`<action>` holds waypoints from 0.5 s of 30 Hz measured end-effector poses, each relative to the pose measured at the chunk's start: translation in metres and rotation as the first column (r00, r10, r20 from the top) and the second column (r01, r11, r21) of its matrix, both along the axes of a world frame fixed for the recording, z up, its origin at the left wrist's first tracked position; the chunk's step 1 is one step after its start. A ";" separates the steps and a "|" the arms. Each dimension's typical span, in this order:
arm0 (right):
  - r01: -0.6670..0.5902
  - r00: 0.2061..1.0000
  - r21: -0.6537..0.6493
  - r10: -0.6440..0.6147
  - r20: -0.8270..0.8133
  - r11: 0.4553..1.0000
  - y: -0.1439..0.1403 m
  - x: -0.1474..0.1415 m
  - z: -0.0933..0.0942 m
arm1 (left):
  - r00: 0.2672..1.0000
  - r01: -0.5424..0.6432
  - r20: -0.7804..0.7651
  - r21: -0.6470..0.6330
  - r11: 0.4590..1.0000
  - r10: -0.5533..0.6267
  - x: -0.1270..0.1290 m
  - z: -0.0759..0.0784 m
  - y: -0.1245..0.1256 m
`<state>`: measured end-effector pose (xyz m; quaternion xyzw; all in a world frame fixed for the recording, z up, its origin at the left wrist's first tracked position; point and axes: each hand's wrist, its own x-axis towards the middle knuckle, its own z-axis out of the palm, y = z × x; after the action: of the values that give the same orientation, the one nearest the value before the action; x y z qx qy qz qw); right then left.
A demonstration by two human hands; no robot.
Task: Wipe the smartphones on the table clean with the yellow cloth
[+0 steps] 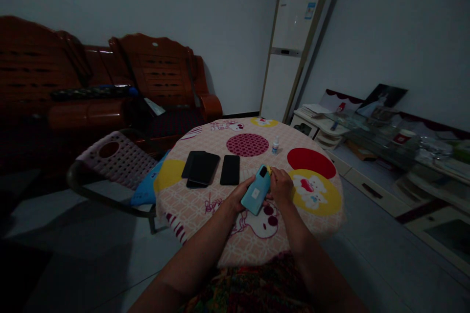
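A light blue smartphone (254, 197), back side up, is gripped along its left edge by my left hand (241, 194). My right hand (281, 186) is closed at the phone's upper right corner, beside the dark camera block. Its fingers pinch a small yellow cloth (269, 170) against that corner; most of the cloth is hidden. To the left of my hands a black phone (230, 170) lies flat on the patterned tablecloth (235, 249). Farther left, several dark flat devices (203, 168) overlap in a pile. A small white bottle (275, 145) stands upright beyond my right hand.
A woven chair (116, 159) with a blue bag (150, 186) stands at the table's left. Behind it are wooden armchairs (157, 76). A tall white air conditioner (286, 54) fills the far corner. On the right runs a low cabinet (370, 188) with a cluttered glass top.
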<state>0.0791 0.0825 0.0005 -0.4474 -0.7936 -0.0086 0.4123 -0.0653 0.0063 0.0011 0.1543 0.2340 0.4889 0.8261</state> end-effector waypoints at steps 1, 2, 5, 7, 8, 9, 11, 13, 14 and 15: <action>-0.021 1.000 0.001 0.021 0.000 1.000 -0.002 0.000 0.000 | 1.000 -0.006 -0.002 -0.005 1.000 0.006 0.000 0.000 0.000; -0.050 0.999 0.001 0.050 0.001 0.999 -0.005 0.000 -0.001 | 1.000 -0.020 -0.005 -0.016 1.000 0.020 0.000 0.000 0.001; -0.148 0.989 0.010 0.148 0.025 0.989 -0.015 0.000 -0.004 | 0.993 -0.117 -0.028 -0.069 0.991 0.115 0.000 0.000 0.002; -0.182 0.982 0.022 0.181 0.050 0.983 -0.020 0.000 -0.005 | 0.984 -0.173 -0.047 -0.096 0.980 0.169 -0.001 0.001 0.002; -0.179 0.983 0.026 0.177 0.058 0.984 -0.020 0.001 -0.006 | 0.984 -0.178 -0.047 -0.101 0.979 0.174 -0.001 0.001 0.002; -0.159 0.986 0.030 0.157 0.061 0.987 -0.019 0.001 -0.006 | 0.986 -0.166 -0.037 -0.098 0.981 0.163 -0.001 0.002 0.002; -0.097 0.994 0.033 0.095 0.056 0.995 -0.014 0.002 -0.005 | 0.994 -0.110 -0.001 -0.077 0.991 0.111 -0.002 0.002 0.000; -0.026 0.999 0.031 0.025 0.045 0.999 -0.006 0.003 -0.004 | 0.998 -0.053 0.036 -0.046 0.998 0.054 -0.002 0.003 -0.001; -0.003 0.999 0.027 0.002 0.042 1.000 -0.003 0.004 -0.002 | 0.998 -0.032 0.048 -0.035 0.999 0.033 -0.002 0.003 -0.002; 0.011 0.999 0.021 -0.012 0.040 1.000 0.000 0.005 -0.001 | 0.998 -0.019 0.054 -0.027 0.999 0.020 -0.001 0.004 -0.002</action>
<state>0.0844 0.0825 -0.0009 -0.4475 -0.7990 -0.0281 0.4006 -0.0668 0.0044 0.0048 0.1278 0.2195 0.4978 0.8293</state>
